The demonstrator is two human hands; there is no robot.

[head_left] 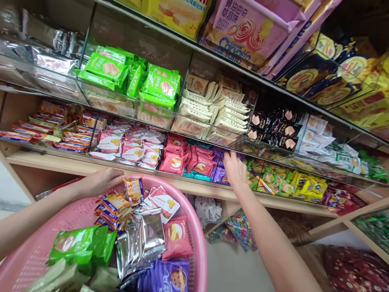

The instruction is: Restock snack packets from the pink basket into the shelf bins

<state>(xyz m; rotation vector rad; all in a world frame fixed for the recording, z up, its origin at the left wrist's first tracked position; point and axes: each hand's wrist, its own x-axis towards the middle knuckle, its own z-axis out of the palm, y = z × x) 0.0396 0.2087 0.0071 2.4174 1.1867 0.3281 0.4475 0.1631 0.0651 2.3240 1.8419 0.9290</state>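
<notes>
Pink perforated basket (203, 259) sits nearest, the left hand (103, 181) at its rim, grip unclear. Shelved purple cookie packets (219, 174) lie just below the fingertips of the nearer right hand (235, 171); whether it grasps one, I cannot tell.

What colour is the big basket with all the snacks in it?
The basket is pink, and the head view, the only one, shows it well.
</notes>
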